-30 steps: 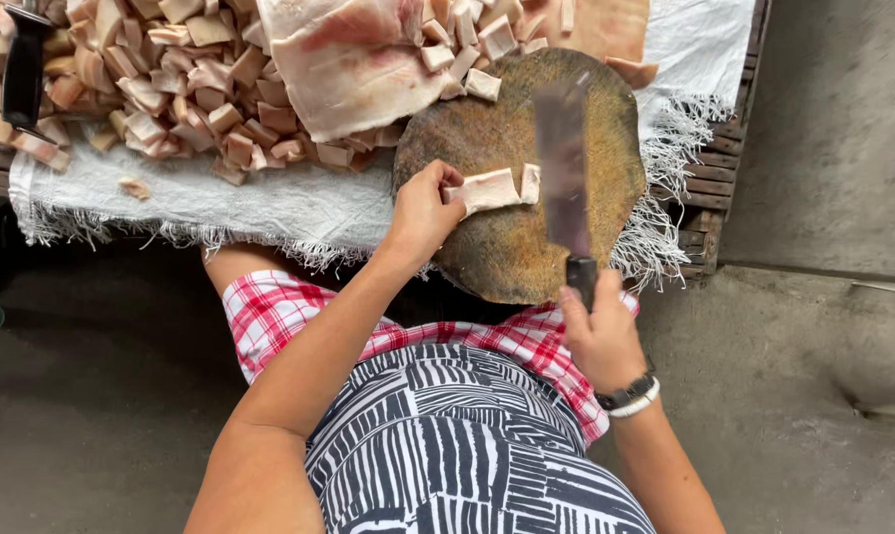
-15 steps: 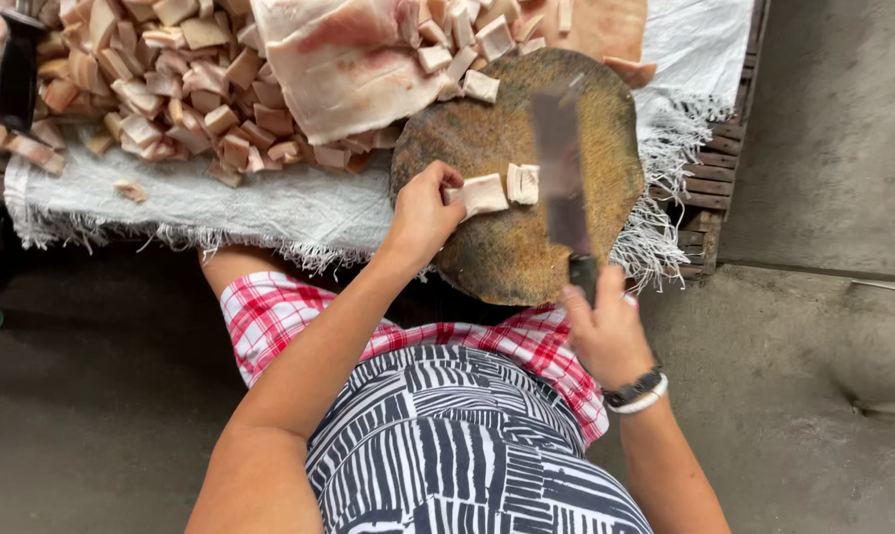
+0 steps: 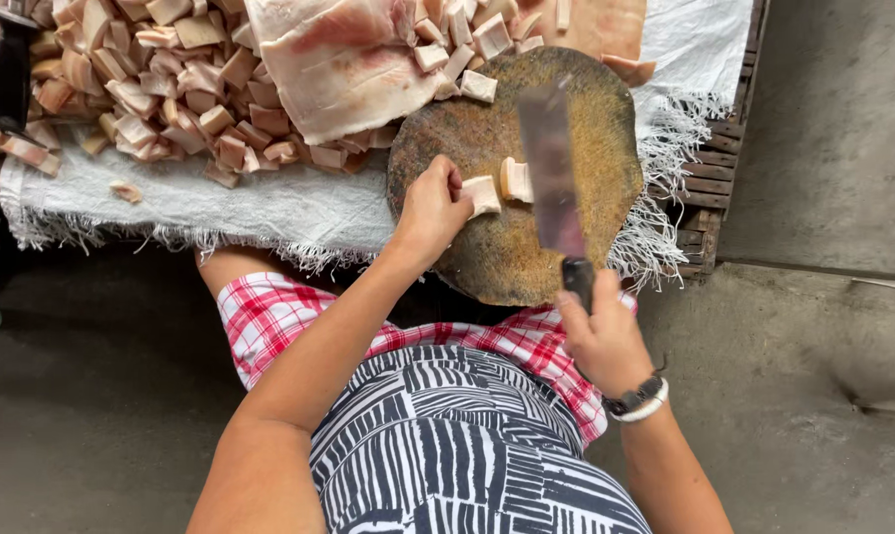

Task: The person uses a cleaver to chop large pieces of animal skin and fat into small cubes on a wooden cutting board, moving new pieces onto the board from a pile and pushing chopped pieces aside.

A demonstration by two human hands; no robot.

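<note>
The cleaver (image 3: 551, 168) blade is blurred, so its edge is hard to make out, and its dark handle is mostly buried in the right hand (image 3: 598, 336), which is closed around it at about 5 o'clock of the round chopping block (image 3: 586, 119). The left hand (image 3: 430, 210) pinches a pale strip of pork (image 3: 482, 195) near the block's centre; a cut piece (image 3: 514, 180) lies just beside it at 3 o'clock. The slab of pork belly (image 3: 334, 69) and heap of cubes (image 3: 161, 84) at 10 o'clock run off the top edge.

Rough, worn wooden chopping block (image 3: 487, 247), dull metal cleaver blade (image 3: 551, 168), frayed white woven cloth (image 3: 269, 208).
</note>
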